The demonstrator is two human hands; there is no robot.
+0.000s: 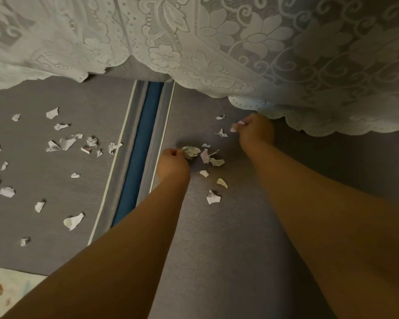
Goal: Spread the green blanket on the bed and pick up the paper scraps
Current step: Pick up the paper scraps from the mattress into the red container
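Note:
Several torn white paper scraps [67, 143] lie scattered over the grey mattress [217, 238]. More scraps [211, 158] lie between my hands. My left hand [173, 163] is closed around a crumpled wad of paper [190, 151] that sticks out of the fist. My right hand [255, 130] is closed with a small scrap [233, 129] pinched at the fingertips, just below the lace edge. A pale green lace blanket [217, 42] covers the far part of the bed, its scalloped hem hanging across the top.
A blue stripe with white piping [139, 153] marks the seam between two grey mattress sections. A light patterned surface [7, 288] shows at the bottom left corner past the mattress edge.

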